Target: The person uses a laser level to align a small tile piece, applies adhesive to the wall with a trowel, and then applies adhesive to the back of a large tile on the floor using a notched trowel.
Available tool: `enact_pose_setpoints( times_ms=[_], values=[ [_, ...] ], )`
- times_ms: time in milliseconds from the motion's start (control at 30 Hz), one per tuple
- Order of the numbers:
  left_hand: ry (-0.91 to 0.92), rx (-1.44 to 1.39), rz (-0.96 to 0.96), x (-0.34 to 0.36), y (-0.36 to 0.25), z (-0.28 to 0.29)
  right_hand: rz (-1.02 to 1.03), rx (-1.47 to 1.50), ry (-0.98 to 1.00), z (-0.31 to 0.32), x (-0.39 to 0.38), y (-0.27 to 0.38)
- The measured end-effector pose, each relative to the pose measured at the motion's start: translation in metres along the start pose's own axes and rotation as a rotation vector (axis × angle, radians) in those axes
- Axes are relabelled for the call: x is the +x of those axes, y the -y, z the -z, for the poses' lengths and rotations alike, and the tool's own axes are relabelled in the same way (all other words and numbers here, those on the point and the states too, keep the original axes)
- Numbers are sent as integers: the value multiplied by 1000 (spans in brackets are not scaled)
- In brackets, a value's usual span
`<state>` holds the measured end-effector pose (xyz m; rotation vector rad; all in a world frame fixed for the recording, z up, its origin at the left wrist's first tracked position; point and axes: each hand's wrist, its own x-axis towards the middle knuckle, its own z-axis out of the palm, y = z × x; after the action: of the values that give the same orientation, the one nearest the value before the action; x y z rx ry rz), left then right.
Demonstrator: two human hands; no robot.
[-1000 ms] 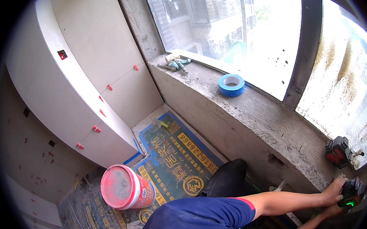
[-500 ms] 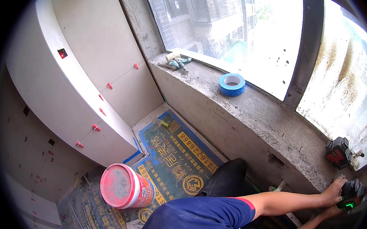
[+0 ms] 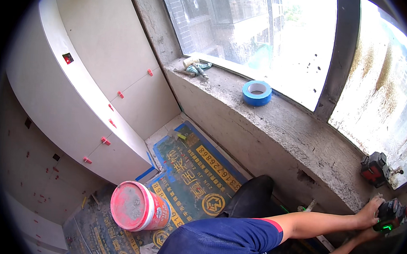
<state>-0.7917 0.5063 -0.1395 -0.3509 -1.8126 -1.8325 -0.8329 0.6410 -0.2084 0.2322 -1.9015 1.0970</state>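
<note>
My left hand [image 3: 368, 213] is closed against the side of a black-and-red laser level [image 3: 389, 216] glowing green, low at the right beside the concrete sill [image 3: 304, 137]. My right hand [image 3: 367, 234] reaches in just beneath that device, its fingers hidden. A second black-and-red tool [image 3: 374, 169] sits on the sill's right end, above my hands. My blue-sleeved shoulder and dark-clad leg fill the lower middle.
A red-lidded bucket [image 3: 132, 206] stands on printed floor sheeting [image 3: 174, 157]. Blue tape [image 3: 255, 98] and small tools with cloth [image 3: 193, 71] lie on the sill below dirty windows. Pale tiled wall [image 3: 129, 54] with red clips borders the left.
</note>
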Motion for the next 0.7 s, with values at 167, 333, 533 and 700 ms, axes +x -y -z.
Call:
enact_pose_setpoints(
  times_ms=[167,333,533,700],
  values=[
    [14,8,-21,2,-5,-3,4,-42,-12,3,4,-9],
    [13,14,-13,2,-3,5,-17,51,36,-4,-5,13],
    [24,11,-29,2,-2,2,-21,69,29,0,-4,2],
    [7,21,-40,1,2,-1,-15,85,29,1,-2,-2]
  ],
)
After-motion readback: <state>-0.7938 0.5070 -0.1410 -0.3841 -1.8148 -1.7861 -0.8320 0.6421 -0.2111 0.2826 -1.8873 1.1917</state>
